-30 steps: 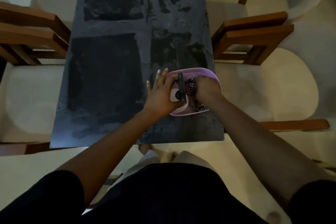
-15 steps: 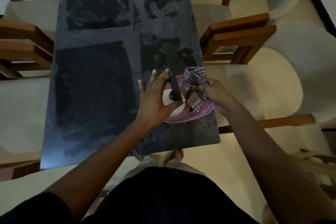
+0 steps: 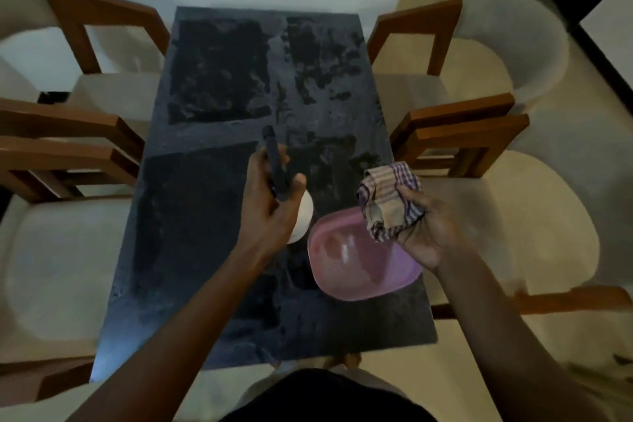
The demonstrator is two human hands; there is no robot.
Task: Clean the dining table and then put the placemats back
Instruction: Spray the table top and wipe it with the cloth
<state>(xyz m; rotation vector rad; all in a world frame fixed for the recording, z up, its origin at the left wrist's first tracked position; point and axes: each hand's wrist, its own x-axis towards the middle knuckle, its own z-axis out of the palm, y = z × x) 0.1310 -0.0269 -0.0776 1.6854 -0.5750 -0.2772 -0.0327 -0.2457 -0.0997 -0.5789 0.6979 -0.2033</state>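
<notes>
Pink basin [image 3: 359, 271] sits on the dark table [image 3: 191, 250], just below and between both hands. Left hand [image 3: 270, 205] is closed around a spray bottle [image 3: 299, 216], its black nozzle [image 3: 275, 164] pointing away; a second ago this bottle stood inside the basin. Right hand [image 3: 428, 226] grips a bunched checked cloth [image 3: 388, 202], now lifted clear above the basin's right rim instead of down in it. Dusty table shows darker rectangular patches ahead of the hands. No placemats can be made out.
</notes>
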